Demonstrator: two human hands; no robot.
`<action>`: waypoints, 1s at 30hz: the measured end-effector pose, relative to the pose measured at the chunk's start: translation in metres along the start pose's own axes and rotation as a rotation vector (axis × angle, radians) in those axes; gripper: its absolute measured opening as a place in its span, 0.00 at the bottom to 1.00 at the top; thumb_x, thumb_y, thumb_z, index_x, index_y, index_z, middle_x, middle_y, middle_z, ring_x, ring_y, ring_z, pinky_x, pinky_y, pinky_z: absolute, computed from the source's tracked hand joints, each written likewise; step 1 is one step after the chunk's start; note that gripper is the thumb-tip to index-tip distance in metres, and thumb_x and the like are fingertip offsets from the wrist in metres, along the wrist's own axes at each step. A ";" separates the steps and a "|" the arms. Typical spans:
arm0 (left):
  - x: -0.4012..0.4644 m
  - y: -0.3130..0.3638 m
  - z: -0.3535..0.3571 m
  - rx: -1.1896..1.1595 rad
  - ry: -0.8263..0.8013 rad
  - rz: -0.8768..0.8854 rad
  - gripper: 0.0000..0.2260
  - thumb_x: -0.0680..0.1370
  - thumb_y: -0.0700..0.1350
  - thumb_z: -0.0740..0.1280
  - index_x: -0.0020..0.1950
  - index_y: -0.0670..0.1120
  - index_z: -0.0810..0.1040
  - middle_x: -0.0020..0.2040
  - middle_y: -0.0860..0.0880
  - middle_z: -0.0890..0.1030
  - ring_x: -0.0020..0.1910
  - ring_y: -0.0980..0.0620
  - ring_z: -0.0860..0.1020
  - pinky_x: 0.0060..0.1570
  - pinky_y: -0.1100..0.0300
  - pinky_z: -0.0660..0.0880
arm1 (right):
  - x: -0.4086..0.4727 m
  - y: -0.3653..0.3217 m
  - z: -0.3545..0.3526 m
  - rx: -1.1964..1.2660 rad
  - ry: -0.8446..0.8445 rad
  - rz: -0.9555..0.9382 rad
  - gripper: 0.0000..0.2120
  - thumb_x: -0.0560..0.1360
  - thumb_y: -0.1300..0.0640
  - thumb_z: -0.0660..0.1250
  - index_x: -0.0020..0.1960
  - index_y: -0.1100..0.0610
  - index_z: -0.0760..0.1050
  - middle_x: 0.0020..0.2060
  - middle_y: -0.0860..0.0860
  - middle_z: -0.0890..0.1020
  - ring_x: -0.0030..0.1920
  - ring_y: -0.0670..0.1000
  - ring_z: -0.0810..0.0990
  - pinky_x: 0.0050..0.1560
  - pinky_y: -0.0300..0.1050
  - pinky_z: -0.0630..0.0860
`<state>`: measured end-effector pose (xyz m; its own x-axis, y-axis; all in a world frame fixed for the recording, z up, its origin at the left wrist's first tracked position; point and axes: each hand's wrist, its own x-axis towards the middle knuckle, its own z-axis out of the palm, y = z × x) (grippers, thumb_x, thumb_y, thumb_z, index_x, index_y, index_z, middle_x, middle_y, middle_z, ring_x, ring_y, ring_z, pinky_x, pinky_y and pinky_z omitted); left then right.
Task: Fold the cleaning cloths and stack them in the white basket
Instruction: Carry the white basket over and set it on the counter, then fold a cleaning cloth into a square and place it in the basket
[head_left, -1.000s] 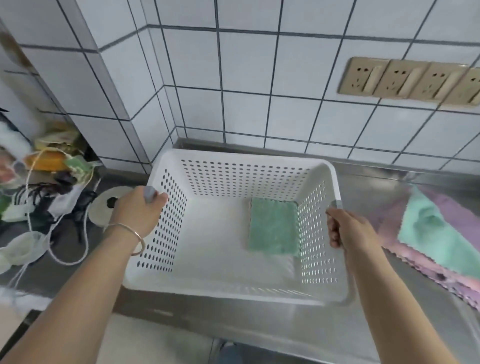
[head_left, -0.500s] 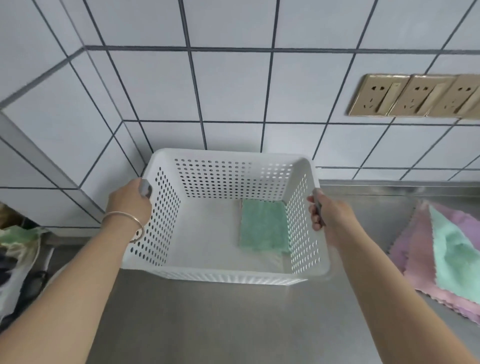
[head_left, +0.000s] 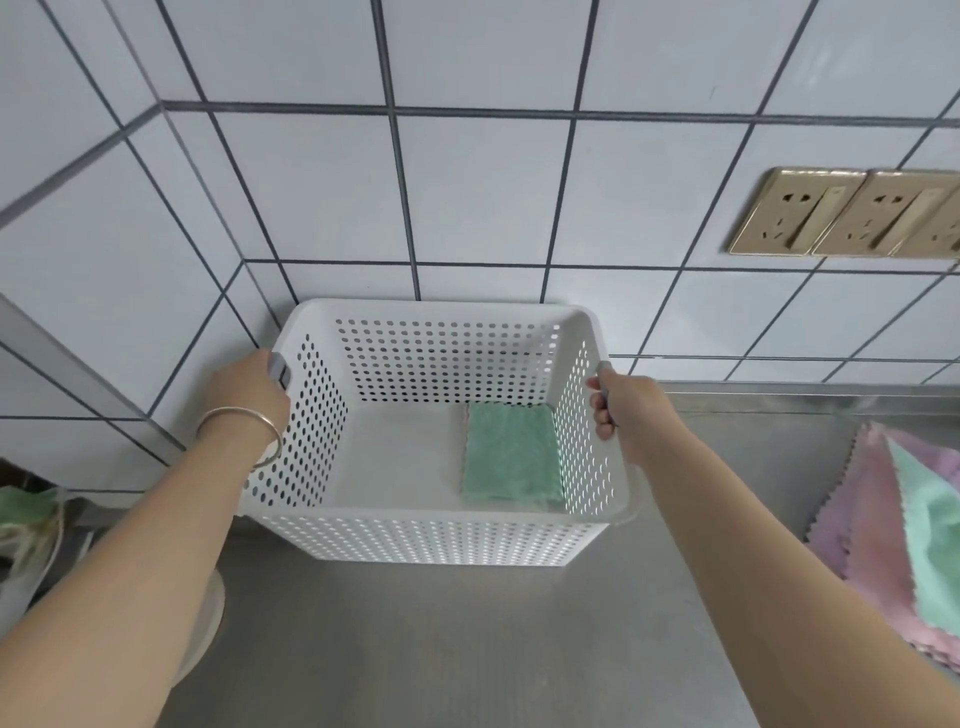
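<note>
Both hands, the left hand (head_left: 249, 387) and right hand (head_left: 626, 402), are closed on the grey side handles of the white basket (head_left: 436, 535) at the desk's (head_left: 441, 649) back edge, a light, stiff carrier holding one soft folded green cloth (head_left: 511, 454) in its right part.

We reach both bare arms forward, left hand (head_left: 248, 387) and right hand (head_left: 626, 402) each curled shut around a grey handle (head_left: 277, 367), a bangle (head_left: 244, 434) on our left wrist
</note>
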<state>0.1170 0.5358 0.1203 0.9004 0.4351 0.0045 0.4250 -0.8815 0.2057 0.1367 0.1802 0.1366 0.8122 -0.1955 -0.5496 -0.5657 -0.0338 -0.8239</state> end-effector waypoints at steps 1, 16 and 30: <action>0.000 0.000 0.000 -0.007 -0.008 -0.009 0.11 0.73 0.34 0.56 0.51 0.42 0.74 0.43 0.43 0.77 0.38 0.44 0.72 0.36 0.57 0.68 | 0.001 -0.002 0.001 -0.017 0.001 -0.005 0.15 0.81 0.53 0.55 0.39 0.59 0.70 0.28 0.51 0.68 0.26 0.48 0.63 0.23 0.39 0.61; -0.068 0.102 -0.023 -0.489 0.430 0.384 0.20 0.75 0.51 0.56 0.67 0.52 0.68 0.57 0.56 0.72 0.59 0.37 0.73 0.62 0.44 0.69 | -0.053 0.074 -0.084 -0.471 0.206 -0.270 0.14 0.77 0.53 0.59 0.59 0.56 0.75 0.56 0.53 0.78 0.57 0.54 0.76 0.51 0.41 0.69; -0.328 0.392 0.160 -0.381 0.006 1.375 0.15 0.66 0.41 0.63 0.52 0.52 0.75 0.49 0.55 0.77 0.49 0.53 0.71 0.46 0.57 0.76 | -0.060 0.217 -0.316 -0.590 0.633 -0.171 0.09 0.73 0.62 0.60 0.52 0.57 0.73 0.51 0.51 0.76 0.52 0.54 0.74 0.40 0.43 0.64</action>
<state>0.0036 0.0182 0.0427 0.5685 -0.7094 0.4166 -0.8227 -0.4943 0.2810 -0.0800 -0.1250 0.0350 0.7602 -0.6417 -0.1017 -0.5670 -0.5789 -0.5861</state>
